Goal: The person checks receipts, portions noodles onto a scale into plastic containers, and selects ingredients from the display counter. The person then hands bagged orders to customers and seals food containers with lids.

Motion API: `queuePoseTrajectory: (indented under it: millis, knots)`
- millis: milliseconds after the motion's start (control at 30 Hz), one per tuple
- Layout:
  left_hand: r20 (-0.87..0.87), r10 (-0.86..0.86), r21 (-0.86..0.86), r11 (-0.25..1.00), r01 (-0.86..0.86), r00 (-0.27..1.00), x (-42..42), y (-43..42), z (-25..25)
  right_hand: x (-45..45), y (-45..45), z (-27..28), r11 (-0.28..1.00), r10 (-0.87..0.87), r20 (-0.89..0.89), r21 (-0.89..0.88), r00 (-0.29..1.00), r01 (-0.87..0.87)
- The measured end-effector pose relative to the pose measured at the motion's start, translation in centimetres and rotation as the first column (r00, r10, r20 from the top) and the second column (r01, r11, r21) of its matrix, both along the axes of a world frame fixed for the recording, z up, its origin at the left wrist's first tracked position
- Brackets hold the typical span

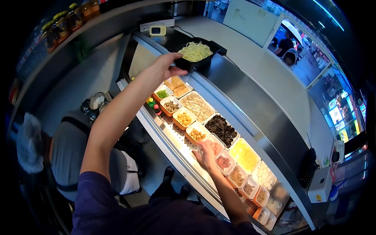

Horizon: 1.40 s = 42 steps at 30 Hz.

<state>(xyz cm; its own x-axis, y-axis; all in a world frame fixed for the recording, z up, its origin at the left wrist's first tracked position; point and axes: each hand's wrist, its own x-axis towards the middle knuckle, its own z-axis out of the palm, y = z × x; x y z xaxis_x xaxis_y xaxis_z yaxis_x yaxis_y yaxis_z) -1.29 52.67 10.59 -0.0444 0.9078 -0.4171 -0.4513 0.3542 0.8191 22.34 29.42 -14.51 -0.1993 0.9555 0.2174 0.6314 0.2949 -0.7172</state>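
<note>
A dark shirt (149, 219) fills six o'clock. The left hand (167, 65), fingers and thumb parted around one end, grips the black tray (191, 65) of noodles (196, 51) at its two o'clock; the right hand (204, 157), farther off at the tray's six, curls over a pink-meat tub (216, 147), its hold unclear.

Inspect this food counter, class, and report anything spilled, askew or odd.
No clear spill or damage shows; the noodles lie within the tray at the left hand. Slightly odd, perhaps, are the green bottle and red-topped bottle: they sit beside open food tubs and look unlike them.
</note>
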Motion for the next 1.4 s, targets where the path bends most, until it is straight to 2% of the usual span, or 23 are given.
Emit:
queuePoseTrajectory:
  millis: [33,100,133,200,267,300,367,467,533,567,600,667,767,833,900,933,1000,1067,1133,1200,1233,1300,1400]
  knots:
    - [-0.079,-0.107,0.058,0.992,0.111,0.991,-1.2,0.7,-1.3,-1.7,2.8,0.1,0.997,-0.024,-0.046,0.073,0.999,0.027]
    - [0.050,-0.168,0.137,0.978,0.160,0.985,-3.1,-1.1,-1.8,-5.4,9.7,1.8,0.972,-0.094,-0.156,0.201,0.983,0.125]
    - [0.111,-0.101,0.232,0.970,0.073,0.989,-3.8,-1.7,-3.4,-7.4,12.8,3.0,0.953,-0.139,-0.215,0.237,0.967,0.189]
    - [0.181,-0.002,0.406,0.911,-0.073,0.983,-5.1,-1.9,-8.6,-11.2,18.4,4.3,0.969,-0.160,-0.493,0.087,0.855,0.232]
    - [0.129,-0.032,0.365,0.931,-0.018,0.991,-6.5,-3.1,-12.6,-13.6,22.9,2.9,0.960,-0.216,-0.623,0.006,0.752,0.281]
    - [0.201,-0.039,0.327,0.945,-0.030,0.979,-7.0,-3.3,-15.0,-14.4,23.9,3.2,0.949,-0.256,-0.655,-0.031,0.711,0.314]
    - [0.082,-0.069,0.396,0.918,0.031,0.994,-8.1,-3.7,-19.8,-15.4,23.9,4.2,0.905,-0.411,-0.612,-0.187,0.676,0.381]
    - [-0.135,-0.055,0.552,0.825,0.121,0.989,-8.7,-3.9,-22.8,-14.3,22.8,2.4,0.931,-0.230,-0.507,0.132,0.831,0.339]
    - [-0.260,-0.012,0.637,0.749,0.181,0.965,-8.4,-3.8,-24.3,-13.2,18.0,5.0,0.954,-0.188,-0.608,-0.301,0.771,-0.005]
    - [0.020,-0.388,0.471,0.817,0.334,0.921,-7.8,-3.9,-25.6,-13.1,16.0,3.4,0.880,-0.221,-0.778,-0.419,0.588,-0.223]
    - [0.359,-0.625,0.340,0.779,0.527,0.693,-7.2,-4.5,-26.5,-13.4,14.0,5.1,0.824,-0.248,-0.742,-0.500,0.623,-0.267]
    - [0.475,-0.720,0.447,0.692,0.566,0.505,-4.5,-6.1,-23.1,-11.9,11.0,4.3,0.687,-0.392,-0.677,-0.666,0.623,-0.292]
    - [0.574,-0.559,0.409,0.828,0.382,0.597,-2.0,-7.8,-23.8,-10.1,7.8,3.6,0.658,-0.471,-0.604,-0.726,0.643,-0.200]
    - [0.574,-0.522,0.417,0.850,0.323,0.632,-0.8,-8.7,-23.8,-9.8,6.4,3.6,0.650,-0.675,-0.632,-0.754,0.381,-0.099]
    - [0.686,-0.296,0.295,0.948,0.118,0.665,0.1,-9.7,-23.2,-9.7,5.5,4.4,0.667,-0.662,-0.664,-0.734,0.347,-0.131]
    - [0.682,-0.293,0.294,0.949,0.115,0.670,0.1,-9.7,-23.5,-9.8,5.4,4.8,0.692,-0.645,-0.699,-0.706,0.308,-0.152]
    - [0.746,-0.293,0.314,0.947,0.073,0.598,0.1,-9.4,-23.5,-9.2,5.2,4.0,0.737,-0.592,-0.748,-0.653,0.299,-0.176]
    - [0.702,-0.224,0.255,0.965,0.055,0.676,0.6,-9.8,-22.6,-8.9,5.0,3.5,0.835,-0.475,-0.765,-0.548,0.435,-0.054]
    - [0.623,-0.210,0.322,0.947,-0.002,0.753,0.5,-10.0,-21.6,-9.5,5.3,3.8,0.830,-0.527,-0.696,-0.544,0.488,0.120]
    - [0.579,-0.265,0.404,0.915,0.010,0.771,0.3,-9.8,-22.3,-9.4,6.0,4.4,0.762,-0.610,-0.749,-0.644,0.257,-0.069]
    - [0.696,-0.217,0.362,0.929,-0.074,0.685,0.1,-9.8,-22.0,-9.8,5.9,4.5,0.763,-0.611,-0.751,-0.643,0.249,-0.064]
    - [0.796,-0.169,0.309,0.939,-0.150,0.581,-0.1,-9.8,-22.2,-11.1,5.6,4.2,0.926,-0.378,-0.676,-0.293,0.633,0.239]
    - [0.564,-0.396,0.330,0.913,0.241,0.725,-0.1,-10.9,-23.8,-11.9,5.9,3.4,0.942,-0.320,-0.543,-0.097,0.776,0.320]
